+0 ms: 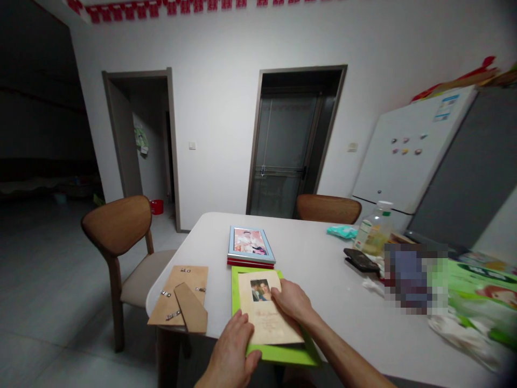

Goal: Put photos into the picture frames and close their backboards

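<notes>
A bright green picture frame (278, 354) lies at the near edge of the table. Over it rests a cream photo card (266, 323) with a small picture of two people, its top right corner lifted slightly. My right hand (294, 299) grips the card's right edge, thumb on top and the other fingers hidden underneath. At the lower left, my left hand (232, 347) holds the frame's side, thumb by its bottom border and fingertips near the card. To the left lies a brown backing board (188, 288) with metal clips and a fold-out stand.
Behind the green frame sits a stack of picture frames, a light blue one (266, 245) on top. On the right are a bottle (374, 231), a black wallet-like item (361, 261), a teal packet (342, 231) and green packaging (480, 285). Chairs (117, 223) stand around the table (311, 248).
</notes>
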{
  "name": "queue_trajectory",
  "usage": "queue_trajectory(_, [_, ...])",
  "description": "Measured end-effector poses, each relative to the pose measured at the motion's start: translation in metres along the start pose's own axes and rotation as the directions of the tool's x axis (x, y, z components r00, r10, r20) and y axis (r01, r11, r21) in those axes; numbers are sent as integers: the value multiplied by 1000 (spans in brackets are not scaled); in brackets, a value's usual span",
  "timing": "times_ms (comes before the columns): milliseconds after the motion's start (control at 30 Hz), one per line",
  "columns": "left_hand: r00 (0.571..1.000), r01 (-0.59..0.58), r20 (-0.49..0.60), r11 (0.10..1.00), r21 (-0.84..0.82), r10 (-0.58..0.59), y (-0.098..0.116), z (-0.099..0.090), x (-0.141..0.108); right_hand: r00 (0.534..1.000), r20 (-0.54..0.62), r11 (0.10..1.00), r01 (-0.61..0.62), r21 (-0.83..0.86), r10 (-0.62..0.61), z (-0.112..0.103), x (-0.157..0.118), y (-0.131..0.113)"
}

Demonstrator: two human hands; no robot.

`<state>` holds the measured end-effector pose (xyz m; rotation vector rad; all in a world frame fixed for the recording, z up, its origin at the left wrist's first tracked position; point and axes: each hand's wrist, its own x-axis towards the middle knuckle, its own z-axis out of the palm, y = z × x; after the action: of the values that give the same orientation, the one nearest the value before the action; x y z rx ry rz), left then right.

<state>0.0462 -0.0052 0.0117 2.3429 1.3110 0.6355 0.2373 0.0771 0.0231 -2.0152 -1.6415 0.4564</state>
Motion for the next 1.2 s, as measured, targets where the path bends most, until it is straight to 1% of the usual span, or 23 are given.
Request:
queue_trajectory(67, [1000,1,3,1000,-7,-1,2,-1,0,1000,11,978,24,-205,-22,-1,-3,-1])
queue_trajectory(100, [1000,-4,2,1000,-15,4,2,-1,0,999,13,962,40,-269,-38,-1,-5,0])
queue_trajectory(200, [999,-37,-12,999,-39,36,-3,-4,-4,996,-14,919,80,-385,-92,1,-8,2])
queue_trajectory(267, [997,-60,-60,998,-29,58,-14,-12,-10,995,-23,910,81,-406,-99,1,-9,3])
queue_trajectory(333, [989,-43,-140,999,22,45,-34,-25,-17,994,-32,922,84,-379,-104,1,-11,2])
queue_trajectory(367, [982,4,-187,998,60,7,-47,-34,-21,992,-40,933,100,-346,-121,2,-13,-1])
queue_trajectory(400, [977,57,-209,993,105,-34,-60,-43,-24,987,-45,944,135,-302,-155,3,-15,-5])
queue_trajectory(467, [961,213,-220,956,200,-168,-88,-59,-29,965,-32,950,250,-189,-261,10,-23,-20])
queue_trajectory(500, [947,290,-215,927,240,-240,-100,-65,-31,947,-11,940,316,-128,-320,16,-27,-31])
queue_trajectory(533, [933,342,-212,901,266,-291,-111,-70,-32,924,16,921,382,-70,-382,24,-33,-43])
queue_trajectory(567, [924,370,-207,885,284,-320,-119,-72,-33,900,37,900,436,-23,-435,33,-38,-56])
queue_trajectory(633, [922,379,-204,879,289,-330,-128,-73,-35,836,78,839,542,49,-544,54,-49,-85])
queue_trajectory(667, [923,373,-206,884,283,-324,-130,-72,-35,813,101,819,571,60,-574,65,-54,-98])
queue_trajectory(733, [924,366,-213,893,260,-317,-132,-70,-37,804,144,815,577,40,-577,84,-60,-119])
queue_trajectory(800, [922,363,-225,904,227,-314,-133,-70,-38,815,160,828,560,27,-557,98,-61,-133])
queue_trajectory(867, [923,349,-240,918,188,-302,-134,-72,-39,831,166,848,525,77,-530,103,-60,-138])
queue_trajectory(900, [923,338,-249,926,169,-292,-133,-74,-39,837,166,853,508,122,-522,101,-60,-139])
queue_trajectory(967, [928,302,-271,943,142,-256,-127,-78,-38,839,145,844,491,216,-525,90,-60,-134])
queue_trajectory(1033, [936,242,-290,962,128,-197,-111,-80,-34,840,107,830,493,260,-532,69,-62,-125])
queue_trajectory(1067, [941,206,-297,971,124,-162,-100,-79,-31,841,100,830,493,259,-531,56,-63,-117])
queue_trajectory(1100, [947,171,-295,979,115,-130,-87,-77,-28,855,102,846,476,239,-509,42,-65,-109])
queue_trajectory(1200, [972,56,-232,995,78,-37,-46,-64,-16,876,109,878,450,164,-470,3,-70,-76])
